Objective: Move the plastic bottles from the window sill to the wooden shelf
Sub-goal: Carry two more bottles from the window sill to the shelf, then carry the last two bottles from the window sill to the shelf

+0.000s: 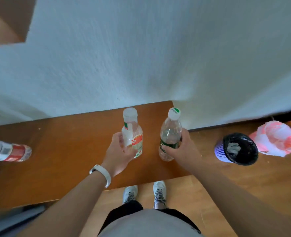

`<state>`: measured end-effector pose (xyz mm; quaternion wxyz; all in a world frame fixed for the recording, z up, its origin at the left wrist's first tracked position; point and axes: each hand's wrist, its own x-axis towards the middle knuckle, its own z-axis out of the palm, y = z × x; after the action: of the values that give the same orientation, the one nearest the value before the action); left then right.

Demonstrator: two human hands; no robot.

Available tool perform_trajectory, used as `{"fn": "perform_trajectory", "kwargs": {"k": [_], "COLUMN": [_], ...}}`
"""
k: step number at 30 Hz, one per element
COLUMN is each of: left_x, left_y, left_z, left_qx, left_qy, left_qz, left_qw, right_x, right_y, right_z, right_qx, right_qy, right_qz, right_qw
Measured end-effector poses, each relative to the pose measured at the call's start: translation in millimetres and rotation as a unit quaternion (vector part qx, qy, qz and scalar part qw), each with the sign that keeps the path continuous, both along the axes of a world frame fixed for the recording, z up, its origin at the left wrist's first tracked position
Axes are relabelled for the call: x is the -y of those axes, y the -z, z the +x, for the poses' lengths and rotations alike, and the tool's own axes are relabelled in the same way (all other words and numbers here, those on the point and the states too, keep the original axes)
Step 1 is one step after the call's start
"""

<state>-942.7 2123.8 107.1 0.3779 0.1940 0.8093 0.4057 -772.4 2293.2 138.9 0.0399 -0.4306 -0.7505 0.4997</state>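
My left hand [120, 149] grips a clear bottle with a white cap and a red-and-white label [132, 132], upright over the wooden shelf [64, 151]. My right hand [180, 147] holds a clear bottle with a white-green cap and a dark green label [169, 135], also upright, its base at or just above the shelf's right end. The two bottles stand side by side, a small gap between them. Another bottle with a red label [11, 152] lies on its side at the shelf's left edge. The window sill is out of view.
A white textured wall [141, 57] rises right behind the shelf. On the floor to the right stand a purple bin with a black liner [237, 149] and a pink-white bag [276, 138]. My shoes [144, 192] are on the wooden floor below the shelf's front edge.
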Motion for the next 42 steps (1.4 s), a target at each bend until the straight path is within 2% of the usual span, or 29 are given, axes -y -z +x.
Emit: {"fn": "perform_trajectory", "kwargs": {"k": [7, 13, 23, 36, 42], "left_x": [-2.4, 3.3, 4.3, 25.2, 51.0], "left_y": [26.7, 33.4, 33.0, 0.4, -9.3], "left_z": [16.9, 29.3, 42.0, 56.8, 71.5], "left_qx": [-0.053, -0.064, -0.096, -0.131, -0.195], "left_qy": [-0.1, -0.136, -0.138, -0.132, -0.082], "left_qz": [-0.021, -0.038, -0.091, -0.096, -0.149], "left_qw": [0.993, 0.988, 0.982, 0.978, 0.966], "right_x": [-12.7, -9.5, -11.4, -22.8, -25.7], "right_y": [18.3, 31.5, 41.1, 41.1, 36.3], "right_z": [4.9, 13.6, 24.0, 38.6, 63.3], "right_qx": [-0.004, -0.008, 0.002, 0.006, 0.073], "right_qy": [-0.023, -0.041, -0.075, -0.102, -0.125], "right_qz": [0.013, 0.016, 0.037, -0.023, 0.071], "right_qw": [1.0, 0.999, 0.996, 0.994, 0.987]}}
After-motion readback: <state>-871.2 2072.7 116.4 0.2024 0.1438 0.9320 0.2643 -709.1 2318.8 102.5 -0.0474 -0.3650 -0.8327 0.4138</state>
